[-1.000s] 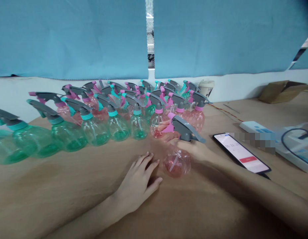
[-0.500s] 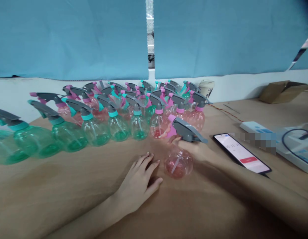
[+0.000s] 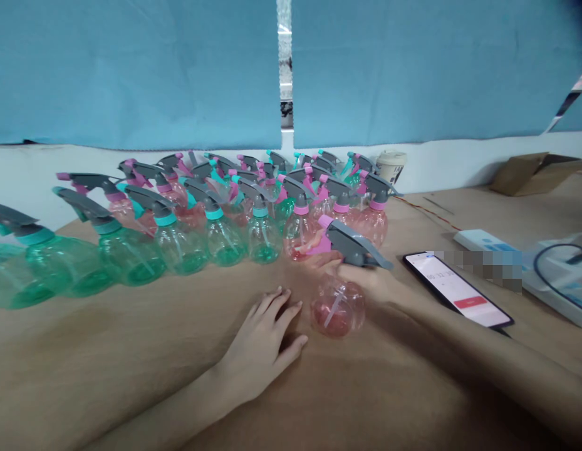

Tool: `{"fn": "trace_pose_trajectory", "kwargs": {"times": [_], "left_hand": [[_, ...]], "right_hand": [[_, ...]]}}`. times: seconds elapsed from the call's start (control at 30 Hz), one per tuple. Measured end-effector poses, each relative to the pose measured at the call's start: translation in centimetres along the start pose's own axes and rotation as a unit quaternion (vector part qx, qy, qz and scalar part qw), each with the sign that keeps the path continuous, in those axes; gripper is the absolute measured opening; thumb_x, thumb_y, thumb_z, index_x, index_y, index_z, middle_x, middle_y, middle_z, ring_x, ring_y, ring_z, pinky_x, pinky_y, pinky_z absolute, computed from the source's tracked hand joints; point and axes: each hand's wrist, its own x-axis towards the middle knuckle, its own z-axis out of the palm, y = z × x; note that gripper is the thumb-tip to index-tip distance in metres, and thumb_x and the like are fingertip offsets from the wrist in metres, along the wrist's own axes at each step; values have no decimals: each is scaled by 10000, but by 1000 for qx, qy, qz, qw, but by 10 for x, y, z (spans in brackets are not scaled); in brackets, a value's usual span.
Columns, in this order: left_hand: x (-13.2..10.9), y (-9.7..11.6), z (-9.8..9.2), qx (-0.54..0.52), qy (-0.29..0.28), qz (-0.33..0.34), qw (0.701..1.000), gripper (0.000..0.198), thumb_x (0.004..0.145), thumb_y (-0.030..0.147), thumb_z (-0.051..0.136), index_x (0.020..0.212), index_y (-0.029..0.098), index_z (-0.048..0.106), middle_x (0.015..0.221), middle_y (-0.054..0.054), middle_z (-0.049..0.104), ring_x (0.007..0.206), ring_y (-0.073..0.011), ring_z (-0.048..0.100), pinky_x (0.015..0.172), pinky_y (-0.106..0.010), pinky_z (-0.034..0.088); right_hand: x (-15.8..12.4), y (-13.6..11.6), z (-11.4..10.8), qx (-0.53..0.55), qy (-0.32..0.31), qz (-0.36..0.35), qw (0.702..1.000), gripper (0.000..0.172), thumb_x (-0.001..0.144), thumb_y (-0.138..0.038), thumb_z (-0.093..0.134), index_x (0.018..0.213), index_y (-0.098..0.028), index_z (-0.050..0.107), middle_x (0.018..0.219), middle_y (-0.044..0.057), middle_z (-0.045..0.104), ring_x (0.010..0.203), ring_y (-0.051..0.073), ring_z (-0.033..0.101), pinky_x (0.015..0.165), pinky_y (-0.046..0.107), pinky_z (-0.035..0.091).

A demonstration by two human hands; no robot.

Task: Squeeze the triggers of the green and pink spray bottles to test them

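A clear pink spray bottle point(image 3: 337, 312) with a grey and pink trigger head stands upright on the table, its nozzle pointing left. My right hand point(image 3: 349, 270) is wrapped round its neck just under the head, with fingers on the pink trigger; part of the hand is hidden behind the head. To the left of this bottle, my left hand point(image 3: 267, 344) lies flat on the tabletop, fingers spread and holding nothing. Behind both hands stand green spray bottles point(image 3: 180, 249) with teal collars and another pink spray bottle point(image 3: 300, 232), among several more in rows.
A phone point(image 3: 460, 288) with a running timer lies right of my right forearm. Beyond it is a white power strip point(image 3: 549, 294) with a dark cable. A paper cup point(image 3: 391, 169) and an open cardboard box point(image 3: 523, 173) stand at the back, before a blue cloth point(image 3: 145, 75).
The fingers of my right hand have shifted slightly at the trigger. The bottle stays in place, and my left hand has not moved.
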Motion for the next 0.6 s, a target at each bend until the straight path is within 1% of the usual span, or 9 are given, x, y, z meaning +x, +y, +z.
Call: {"fn": "trace_pose_trajectory", "kwargs": {"times": [0.1,0.2,0.33,0.5,0.53,0.6], "left_hand": [[0,0,0,3,0,2,1000,445,892,418,430,1263,172,440,1346,-117,389,1246,-269,318,994,-447,303],[0,0,0,7,0,2,1000,452,894,421,424,1268,168,435,1345,-121,389,1248,-269,314,996,-449,298],[0,0,1,8,2,2,1000,447,896,425,417,1261,170,441,1341,-121,393,1242,-272,322,991,-454,302],[-1,-1,1,8,0,3,1000,450,894,426,421,1270,179,431,1343,-117,391,1249,-269,309,992,-453,298],[-1,0,1,7,0,2,1000,449,893,424,425,1269,179,433,1341,-117,393,1247,-269,313,991,-452,300],[-1,0,1,4,4,2,1000,447,890,421,430,1268,182,433,1335,-116,401,1240,-269,324,988,-451,305]], "right_hand": [[2,1,0,16,-27,-11,999,92,703,-270,537,712,-271,628,735,-16,660,770,198,630,776,348,484],[3,-1,0,11,-43,-42,998,130,730,-263,534,789,-295,645,725,-14,660,852,203,622,821,355,467],[4,0,1,16,-50,-68,996,216,741,-211,511,878,-317,640,752,-14,660,893,190,614,806,347,475],[2,1,2,-6,-36,-51,998,265,730,-201,524,946,-321,617,778,-14,664,845,183,626,756,341,503],[1,1,2,-20,-31,-51,998,267,725,-206,528,952,-318,614,783,-11,666,839,183,628,745,340,508],[0,0,2,-65,0,-56,996,266,711,-223,545,954,-310,609,792,-5,668,820,184,631,718,335,518]]}}
